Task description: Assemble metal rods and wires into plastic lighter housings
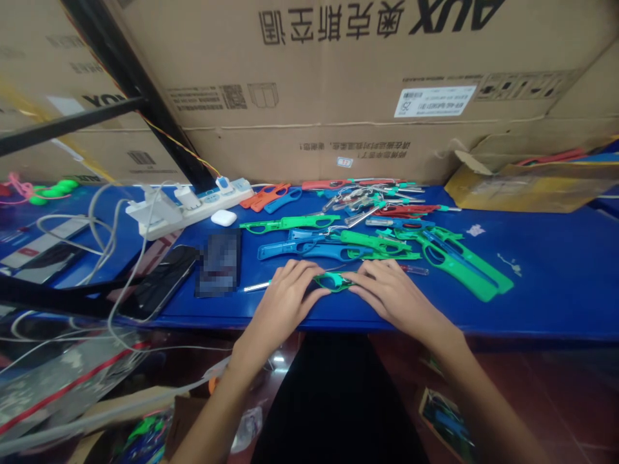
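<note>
Both my hands rest on the blue table (541,283) near its front edge. My left hand (285,299) and my right hand (391,293) pinch the two ends of a green plastic lighter shell (333,281) lying flat between them. A thin metal rod (256,287) sticks out to the left from under my left hand. Just beyond my fingers lie a blue shell (294,248) and several green shells (449,258).
A pile of red, blue and green shells with metal tubes (372,200) lies further back. Two phones (167,277) (218,263), a white power strip (188,203) with cables and an earbud case (224,217) sit at left. Cardboard boxes (338,84) wall the back.
</note>
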The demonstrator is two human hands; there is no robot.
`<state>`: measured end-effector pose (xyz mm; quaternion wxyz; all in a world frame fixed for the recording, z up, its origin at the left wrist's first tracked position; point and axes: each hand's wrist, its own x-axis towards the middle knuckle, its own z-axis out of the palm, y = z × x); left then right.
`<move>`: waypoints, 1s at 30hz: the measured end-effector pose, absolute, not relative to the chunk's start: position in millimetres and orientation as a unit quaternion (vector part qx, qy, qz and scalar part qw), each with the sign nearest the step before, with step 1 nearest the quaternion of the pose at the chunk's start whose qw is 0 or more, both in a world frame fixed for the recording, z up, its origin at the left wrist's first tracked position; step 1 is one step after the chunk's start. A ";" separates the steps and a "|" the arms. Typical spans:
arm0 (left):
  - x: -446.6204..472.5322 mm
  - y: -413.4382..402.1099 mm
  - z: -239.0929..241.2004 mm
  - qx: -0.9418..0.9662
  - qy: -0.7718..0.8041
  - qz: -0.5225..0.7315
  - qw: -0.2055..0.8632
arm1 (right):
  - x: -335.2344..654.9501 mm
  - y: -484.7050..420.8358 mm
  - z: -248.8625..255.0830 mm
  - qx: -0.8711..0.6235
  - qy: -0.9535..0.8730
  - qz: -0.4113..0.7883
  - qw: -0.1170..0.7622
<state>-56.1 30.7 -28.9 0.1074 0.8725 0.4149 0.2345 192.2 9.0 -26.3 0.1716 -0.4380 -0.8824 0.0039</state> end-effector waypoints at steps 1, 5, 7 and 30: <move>-56.2 30.6 -28.7 0.873 0.415 0.233 0.108 | 192.2 9.1 -26.4 -0.438 -0.882 0.003 0.172; -56.2 31.2 -29.6 0.875 0.410 0.233 0.105 | 191.7 9.4 -26.2 -0.438 -0.882 0.000 0.177; -56.1 31.7 -30.3 0.875 0.409 0.238 0.105 | 191.4 9.5 -26.0 -0.439 -0.881 0.003 0.177; -62.9 31.9 -30.3 0.856 0.426 0.260 0.133 | 190.3 8.8 -24.0 -0.463 -0.868 0.034 0.175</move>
